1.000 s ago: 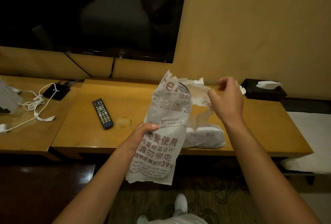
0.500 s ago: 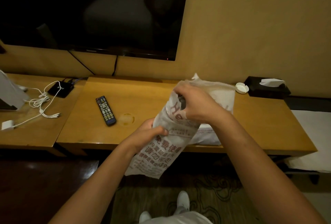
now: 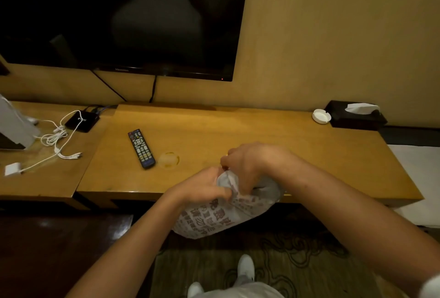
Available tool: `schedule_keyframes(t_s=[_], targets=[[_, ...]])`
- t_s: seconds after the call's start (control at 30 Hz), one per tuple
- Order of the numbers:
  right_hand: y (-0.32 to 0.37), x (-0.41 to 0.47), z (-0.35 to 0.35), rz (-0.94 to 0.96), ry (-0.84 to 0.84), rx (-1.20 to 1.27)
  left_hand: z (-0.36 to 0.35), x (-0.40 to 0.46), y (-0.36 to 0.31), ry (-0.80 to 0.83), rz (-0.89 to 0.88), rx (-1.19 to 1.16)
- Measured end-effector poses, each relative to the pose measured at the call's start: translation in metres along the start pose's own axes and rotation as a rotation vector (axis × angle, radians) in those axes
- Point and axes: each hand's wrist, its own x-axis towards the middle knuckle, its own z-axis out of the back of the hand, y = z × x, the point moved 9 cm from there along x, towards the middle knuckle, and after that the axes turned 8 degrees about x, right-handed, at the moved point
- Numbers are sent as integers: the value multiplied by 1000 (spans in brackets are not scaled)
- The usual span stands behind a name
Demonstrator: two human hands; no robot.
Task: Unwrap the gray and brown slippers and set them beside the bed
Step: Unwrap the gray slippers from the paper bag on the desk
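fingers (image 3: 215, 191) of both hands crumple the wrapper (image 3: 214, 219) — white, red-printed.

The printed wrapper (image 3: 221, 216) hides its contents, probably slippers, and the right hand (image 3: 247, 166) covers its mouth.

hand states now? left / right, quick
Left hand: closed on the printed slipper wrapper, gripping near its top.
Right hand: closed on the bunched top of the same wrapper.
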Motion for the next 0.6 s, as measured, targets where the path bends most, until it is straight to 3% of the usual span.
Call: schedule_keyframes(t_s=[0.1,0.27,0.37,0.5,0.53,0.6], targets=[[1,4,-3,56,-51,180,3,1,5,-39,22,-66],[-32,-10,22,106,-369,338,24,0,-4,-196,-24,-48],[-69,-20,27,119,-517,762,33,-3,-4,-219,-19,-121],[-121,-34,24,66,-899,1225,44,-9,10,-313,13,-349],[-125,-32,20,61,-914,1243,46,-9,13,-330,21,-389],[-116,-20,10,94,-787,1224,44,-9,15,-325,27,-440]])
